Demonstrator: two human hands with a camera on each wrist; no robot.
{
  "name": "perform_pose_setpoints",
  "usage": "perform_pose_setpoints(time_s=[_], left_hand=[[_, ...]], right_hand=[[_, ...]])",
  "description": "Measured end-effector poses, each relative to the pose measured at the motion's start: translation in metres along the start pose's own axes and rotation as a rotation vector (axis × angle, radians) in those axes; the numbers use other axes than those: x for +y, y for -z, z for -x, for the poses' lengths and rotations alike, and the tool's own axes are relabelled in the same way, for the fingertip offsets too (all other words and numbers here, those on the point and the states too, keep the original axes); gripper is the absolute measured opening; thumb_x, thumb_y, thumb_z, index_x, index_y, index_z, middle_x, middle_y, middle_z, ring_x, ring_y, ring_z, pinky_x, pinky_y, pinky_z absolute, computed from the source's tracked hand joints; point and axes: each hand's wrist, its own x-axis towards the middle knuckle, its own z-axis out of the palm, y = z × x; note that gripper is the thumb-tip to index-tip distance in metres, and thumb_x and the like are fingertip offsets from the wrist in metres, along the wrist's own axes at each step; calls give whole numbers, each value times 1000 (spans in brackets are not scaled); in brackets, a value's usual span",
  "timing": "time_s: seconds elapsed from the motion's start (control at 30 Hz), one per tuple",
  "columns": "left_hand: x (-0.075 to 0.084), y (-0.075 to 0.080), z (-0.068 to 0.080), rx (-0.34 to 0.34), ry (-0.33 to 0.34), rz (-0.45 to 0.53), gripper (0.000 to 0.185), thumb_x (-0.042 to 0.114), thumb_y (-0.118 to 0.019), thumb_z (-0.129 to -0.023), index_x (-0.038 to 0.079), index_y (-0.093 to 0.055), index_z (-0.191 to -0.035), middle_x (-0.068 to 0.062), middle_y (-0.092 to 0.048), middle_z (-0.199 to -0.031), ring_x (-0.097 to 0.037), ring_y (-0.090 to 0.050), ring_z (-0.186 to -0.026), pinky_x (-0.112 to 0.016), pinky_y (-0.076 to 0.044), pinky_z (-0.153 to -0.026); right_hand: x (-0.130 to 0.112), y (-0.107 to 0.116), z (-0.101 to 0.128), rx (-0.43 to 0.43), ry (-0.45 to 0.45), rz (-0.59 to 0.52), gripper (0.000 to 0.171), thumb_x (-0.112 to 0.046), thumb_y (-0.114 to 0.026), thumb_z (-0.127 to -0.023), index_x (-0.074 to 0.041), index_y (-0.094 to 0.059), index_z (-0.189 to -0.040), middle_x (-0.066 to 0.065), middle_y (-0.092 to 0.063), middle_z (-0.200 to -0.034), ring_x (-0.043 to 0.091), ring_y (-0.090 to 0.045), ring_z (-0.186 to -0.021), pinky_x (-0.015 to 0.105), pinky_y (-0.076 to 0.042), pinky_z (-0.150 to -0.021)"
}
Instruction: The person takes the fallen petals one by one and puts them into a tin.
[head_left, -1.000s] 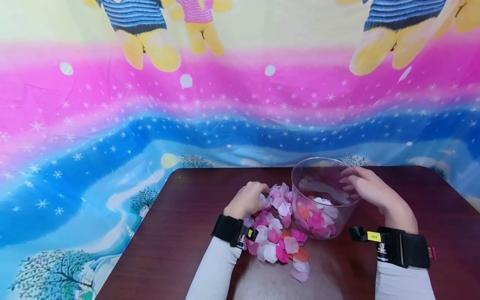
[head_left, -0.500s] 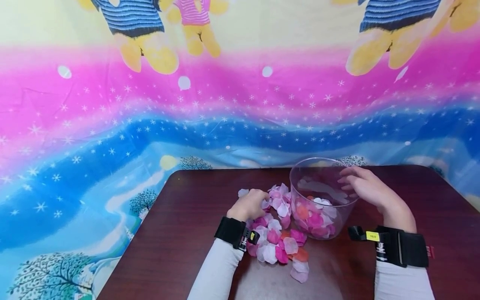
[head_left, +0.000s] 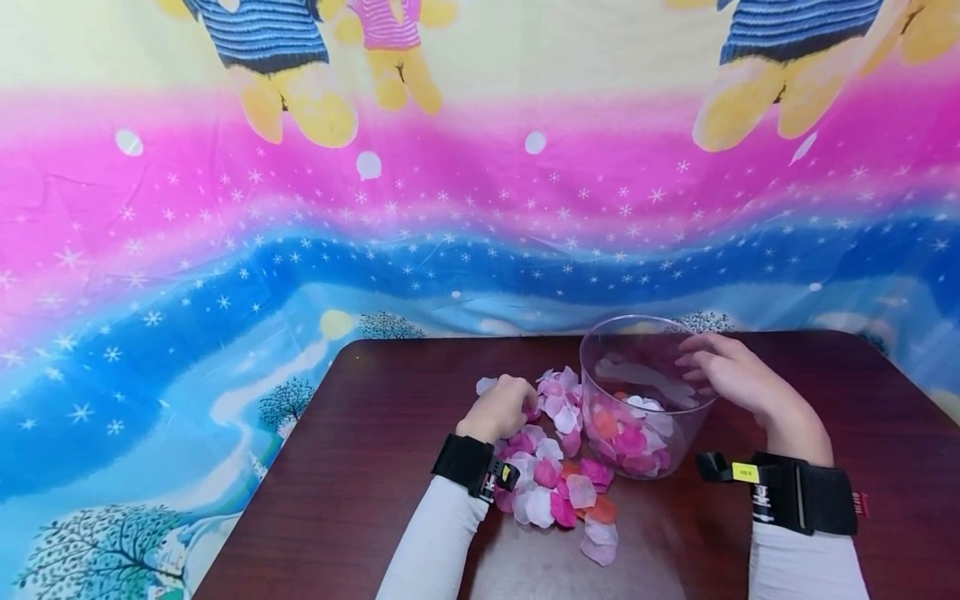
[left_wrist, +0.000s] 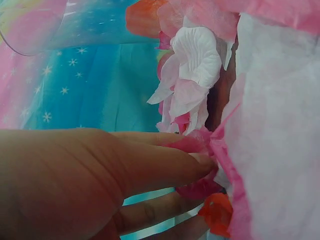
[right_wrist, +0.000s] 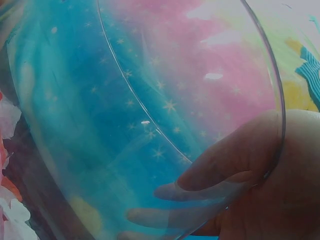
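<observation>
A heap of pink, white and orange fabric petals (head_left: 558, 467) lies on the dark brown table (head_left: 360, 467). My left hand (head_left: 501, 407) rests on the heap's far left part with fingers curled; in the left wrist view its fingertips (left_wrist: 200, 162) pinch pink petals (left_wrist: 197, 145). A clear plastic tub (head_left: 637, 392) stands just right of the heap, tilted toward it, with several petals inside. My right hand (head_left: 731, 375) grips the tub's right rim (right_wrist: 272, 150), the thumb inside the wall and the fingers outside.
A bright cartoon cloth (head_left: 300, 208) hangs behind the table and drapes down past its left edge. One white petal (head_left: 486, 385) lies apart, just beyond my left hand. Black wrist straps sit on both white sleeves.
My left hand slid slightly toward me and to the right over the petals, uncovering the lone white petal behind it. The right hand and the tub have stayed put.
</observation>
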Motion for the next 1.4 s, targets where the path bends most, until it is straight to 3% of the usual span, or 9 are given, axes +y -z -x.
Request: perform_pose_setpoints(time_s=[0.27,0.43,0.57,0.83,1.13,1.33,1.4], left_hand=[[-4,6,2,35,-49,52,21,-9,-69,-89,7,-81,-96,-6,-73,-101,-14,-61,-86,-25,-57,-76],[-8,19,7,59,-58,113,17,-5,-71,-91,6,-80,-99,-7,-73,-98,-14,-63,-79,-28,-58,-76],[-9,31,11,73,-61,154,15,-3,-71,-92,6,-79,-101,-7,-73,-98,-16,-64,-84,-31,-59,-80],[-3,54,19,167,-147,186,12,1,-71,-95,9,-78,-100,-3,-73,-96,-15,-66,-86,-28,-57,-82],[27,71,24,349,-327,213,13,4,-69,-97,9,-77,-106,-4,-73,-102,-14,-65,-87,-24,-55,-80],[55,71,28,505,-485,291,13,2,-69,-96,4,-76,-108,-5,-73,-103,-15,-68,-94,-20,-54,-83],[64,68,30,526,-528,303,14,0,-70,-95,2,-76,-108,-6,-73,-104,-16,-68,-96,-18,-53,-86]], right_hand=[[1,-1,0,2,4,-3,47,-16,-26,-110,14,-37,-144,38,-52,-137,52,-58,-121,49,-58,-87],[1,0,0,2,1,4,47,-17,-26,-110,14,-37,-144,38,-52,-137,52,-58,-120,49,-58,-87],[0,0,0,4,-2,4,47,-17,-27,-110,14,-37,-144,38,-52,-137,52,-58,-120,49,-58,-87],[-1,0,0,6,-4,1,47,-17,-26,-110,13,-37,-144,38,-52,-137,52,-58,-120,50,-58,-87],[0,1,0,9,-6,6,47,-18,-26,-110,12,-37,-145,37,-52,-138,51,-59,-120,50,-57,-88],[0,0,1,5,-3,3,47,-18,-26,-110,13,-37,-145,37,-52,-138,51,-58,-120,50,-58,-88],[0,0,1,3,-4,2,47,-18,-26,-110,13,-37,-145,37,-51,-138,51,-58,-120,50,-58,-88]])
